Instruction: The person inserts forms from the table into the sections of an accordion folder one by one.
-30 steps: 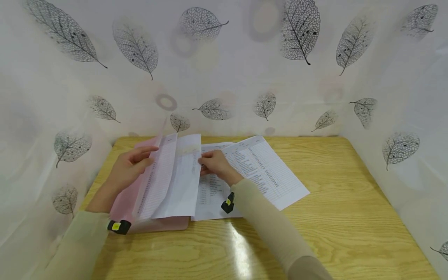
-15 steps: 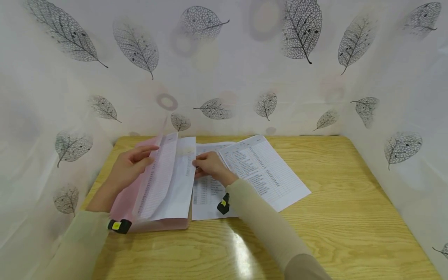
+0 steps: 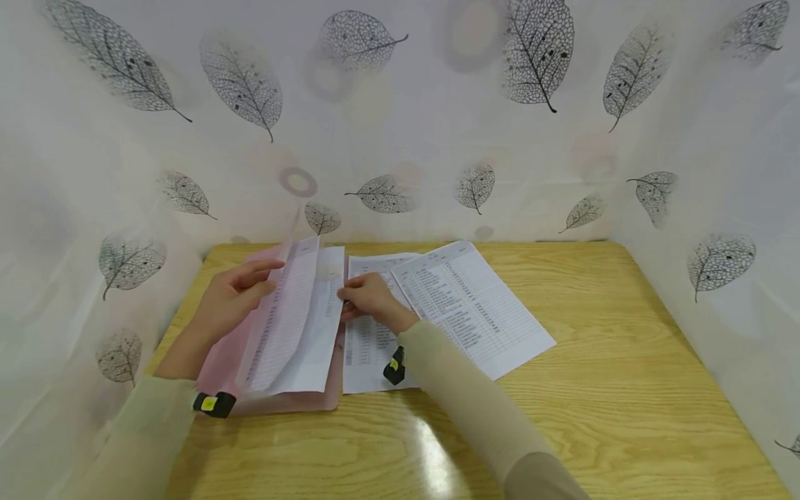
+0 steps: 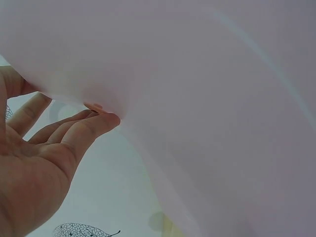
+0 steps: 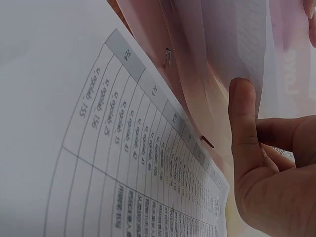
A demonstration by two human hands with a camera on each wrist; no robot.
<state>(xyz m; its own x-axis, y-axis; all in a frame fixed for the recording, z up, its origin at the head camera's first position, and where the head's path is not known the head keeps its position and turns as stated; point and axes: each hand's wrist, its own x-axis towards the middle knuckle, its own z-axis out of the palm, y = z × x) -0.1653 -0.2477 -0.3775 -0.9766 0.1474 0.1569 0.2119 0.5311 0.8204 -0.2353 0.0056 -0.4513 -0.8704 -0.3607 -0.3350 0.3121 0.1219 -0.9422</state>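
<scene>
A pink translucent folder [image 3: 321, 401] lies at the left of the table with its cover [image 4: 197, 98] raised. My left hand [image 3: 228, 298] pinches that cover's edge between thumb and fingers, as the left wrist view shows. Beneath the cover, a printed sheet [image 3: 284, 326] stands tilted. Just right of it is another white sheet [image 3: 309, 354], bowed over the folder. My right hand [image 3: 375, 298] pinches this sheet's right edge, with the thumb [image 5: 243, 106] on the near face. The fingers behind the sheet are partly hidden.
Two printed sheets lie on the wooden table [image 3: 600, 389] right of the folder: a straight one [image 3: 365, 371] partly under my right hand, and a slanted one [image 3: 494, 316] overlapping it. A small metal piece [image 5: 168, 57] shows inside the folder. A leaf-patterned curtain [image 3: 425, 139] surrounds the table.
My right hand has moved left with the white sheet, bringing its right edge further over the folder and bowing it. More of the flat sheet beneath shows. My left hand stays in place.
</scene>
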